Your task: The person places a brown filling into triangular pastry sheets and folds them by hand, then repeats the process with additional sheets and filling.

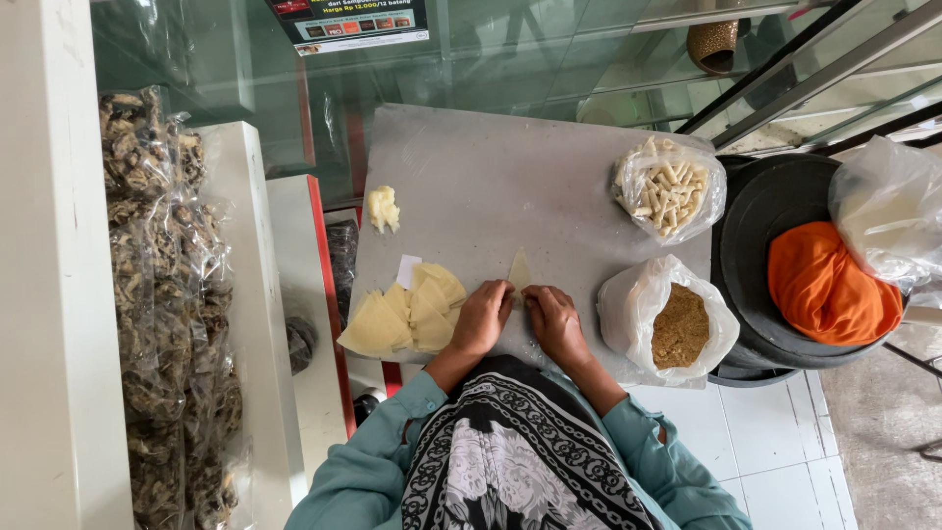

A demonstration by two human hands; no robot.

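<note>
On the grey board point(491, 177) lies a thin, pale yellow triangular wrapper point(519, 267). My left hand point(482, 317) and my right hand point(554, 321) meet at its near end, fingers pinching it. A fanned pile of the same yellow wrappers point(402, 312) lies just left of my left hand, with a small white paper slip point(407, 269) above it. A lump of pale dough point(383, 208) sits near the board's left edge.
A clear bag of short rolled pieces point(669, 188) and a clear bag of brown crumbly filling point(677, 324) stand at the board's right. Further right is a black tub point(760, 211) holding an orange cloth point(829, 285). Bags of dried dark stuff point(162, 294) hang left.
</note>
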